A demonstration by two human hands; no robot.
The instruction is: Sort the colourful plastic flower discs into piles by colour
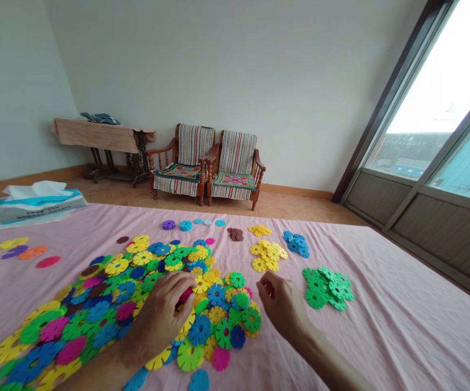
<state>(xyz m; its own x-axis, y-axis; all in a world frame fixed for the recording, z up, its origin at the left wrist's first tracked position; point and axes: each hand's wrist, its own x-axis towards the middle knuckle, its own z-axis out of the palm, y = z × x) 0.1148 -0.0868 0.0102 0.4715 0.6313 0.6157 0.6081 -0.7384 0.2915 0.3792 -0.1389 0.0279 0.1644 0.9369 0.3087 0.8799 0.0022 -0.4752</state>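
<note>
A wide pile of notched plastic discs (200, 329) in yellow, green, blue, pink and brown covers the left and middle of the pink cloth. Over this pile is my left hand (163, 307), its fingers curled, with a dark pink disc (186, 294) at the fingertips. My right hand (280, 301) is at the pile's right edge, its fingers curled together; whatever is inside them is hidden. Right of it lies a heap of green discs (328, 289). Beyond are heaps of yellow discs (268, 254), blue discs (296, 244) and brown discs (235, 234).
A tissue box (41, 205) stands at the cloth's far left, with a few loose discs (48, 262) nearer. Single purple and light blue discs (186, 225) lie along the far edge. Two wooden chairs (235, 179) and a covered sewing table (100, 134) stand by the wall.
</note>
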